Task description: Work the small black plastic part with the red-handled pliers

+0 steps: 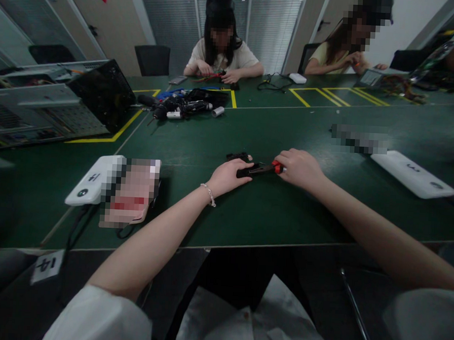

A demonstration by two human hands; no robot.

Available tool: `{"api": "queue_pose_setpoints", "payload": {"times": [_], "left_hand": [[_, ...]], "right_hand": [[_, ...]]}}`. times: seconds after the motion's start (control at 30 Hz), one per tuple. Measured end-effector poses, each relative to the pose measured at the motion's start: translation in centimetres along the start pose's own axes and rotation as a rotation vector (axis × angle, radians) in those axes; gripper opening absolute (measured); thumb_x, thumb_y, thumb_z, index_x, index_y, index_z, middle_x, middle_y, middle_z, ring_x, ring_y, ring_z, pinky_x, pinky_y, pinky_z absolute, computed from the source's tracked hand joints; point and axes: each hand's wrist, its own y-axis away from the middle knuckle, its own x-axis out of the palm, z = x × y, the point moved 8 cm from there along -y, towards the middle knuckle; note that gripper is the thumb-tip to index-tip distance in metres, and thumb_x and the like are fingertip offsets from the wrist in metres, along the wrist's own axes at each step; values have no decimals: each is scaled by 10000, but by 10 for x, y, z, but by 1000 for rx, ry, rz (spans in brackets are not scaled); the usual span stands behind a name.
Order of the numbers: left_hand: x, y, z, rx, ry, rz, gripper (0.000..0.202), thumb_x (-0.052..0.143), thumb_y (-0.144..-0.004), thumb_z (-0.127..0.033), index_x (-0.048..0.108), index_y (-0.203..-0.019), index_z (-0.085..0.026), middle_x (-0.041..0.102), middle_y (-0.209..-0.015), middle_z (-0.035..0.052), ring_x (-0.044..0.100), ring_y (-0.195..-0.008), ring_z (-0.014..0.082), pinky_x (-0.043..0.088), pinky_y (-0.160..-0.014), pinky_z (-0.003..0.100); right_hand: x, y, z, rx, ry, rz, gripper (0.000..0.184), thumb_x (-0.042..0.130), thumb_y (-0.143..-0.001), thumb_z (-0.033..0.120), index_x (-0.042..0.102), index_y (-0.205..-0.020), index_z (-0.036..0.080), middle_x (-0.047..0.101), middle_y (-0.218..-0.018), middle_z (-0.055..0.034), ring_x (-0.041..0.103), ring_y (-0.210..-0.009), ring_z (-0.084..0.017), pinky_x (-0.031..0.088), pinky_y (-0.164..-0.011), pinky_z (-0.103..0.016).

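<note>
Over the green table, my left hand (228, 177), with a light bracelet at the wrist, is closed on a small black part (245, 172) between thumb and fingers. My right hand (297, 166) is wrapped round the red handles of a pair of pliers (265, 169). Their dark jaws point left and meet the black part; whether they bite on it I cannot tell. Just beyond my left fingers lies another small dark piece (238, 156) with a pale end.
At left are a white power bank (93, 181), a pinkish blurred item (132, 193) and an opened computer case (43, 104). A heap of tools and cables (188, 103) lies farther back. Another white power bank (413, 173) is at right. Two co-workers sit across the table (194, 209).
</note>
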Motion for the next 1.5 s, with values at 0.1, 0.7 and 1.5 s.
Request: {"api": "queue_pose_setpoints", "payload": {"times": [0.1, 0.7, 1.5], "left_hand": [[0, 0, 0, -2, 7, 3, 429, 604, -836, -295, 550, -1251, -201, 598, -1229, 57, 569, -1097, 204, 458, -928, 345], [3, -1, 3, 21, 6, -25, 440, 618, -829, -298, 553, -1251, -188, 597, -1232, 66, 571, -1087, 212, 458, -934, 363], [1, 0, 1, -4, 30, -3, 423, 622, -827, -271, 567, -1240, -193, 598, -1221, 67, 575, -1079, 213, 464, -919, 351]], "right_hand": [[-1, 0, -1, 9, -4, -10, 234, 467, -788, 230, 649, -904, 141, 648, -880, -110, 525, -765, -214, 370, -645, -316], [1, 0, -2, 34, 29, 19, 199, 472, -789, 230, 639, -862, 148, 652, -853, -98, 521, -733, -201, 338, -630, -307], [-2, 0, 0, -9, 50, -9, 193, 505, -772, 215, 632, -891, 133, 647, -882, -103, 532, -765, -214, 370, -651, -311]]}}
